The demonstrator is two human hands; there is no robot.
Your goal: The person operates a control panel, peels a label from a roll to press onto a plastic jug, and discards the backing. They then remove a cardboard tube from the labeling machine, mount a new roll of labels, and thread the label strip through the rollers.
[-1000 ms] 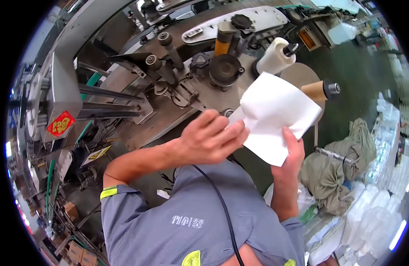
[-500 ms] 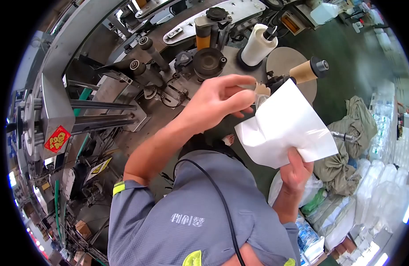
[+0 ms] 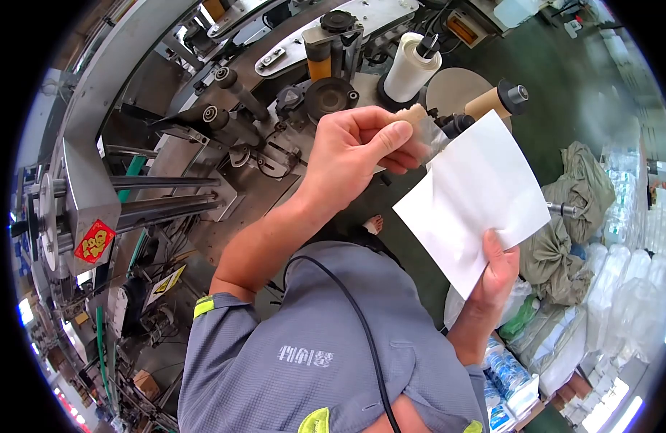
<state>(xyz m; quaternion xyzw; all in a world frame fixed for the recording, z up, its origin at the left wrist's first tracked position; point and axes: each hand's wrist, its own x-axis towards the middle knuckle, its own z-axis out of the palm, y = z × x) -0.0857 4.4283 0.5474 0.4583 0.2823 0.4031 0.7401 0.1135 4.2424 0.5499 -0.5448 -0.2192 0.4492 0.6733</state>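
My right hand [image 3: 492, 278] grips the lower edge of a white sheet [image 3: 477, 195] and holds it up at the right, in front of my chest. My left hand [image 3: 362, 148] is raised just left of the sheet's top corner. Its thumb and fingers pinch a small clear strip with a tan end [image 3: 421, 121]; the strip reaches toward the sheet's upper edge. Whether it still touches the sheet I cannot tell. Both hands are above the machine's rollers.
A grey labelling machine [image 3: 224, 144] with rollers fills the left and top. A white film roll [image 3: 408, 68], a bare cardboard core on a spindle [image 3: 492, 101] and a round disc [image 3: 452, 90] stand behind my hands. Sacks [image 3: 571, 209] and wrapped plastic bottles [image 3: 629, 289] lie on the right.
My left hand left the sheet's face, rose, and now pinches the clear strip by the top corner. The sheet turned and shifted right; my right hand slid lower along it.
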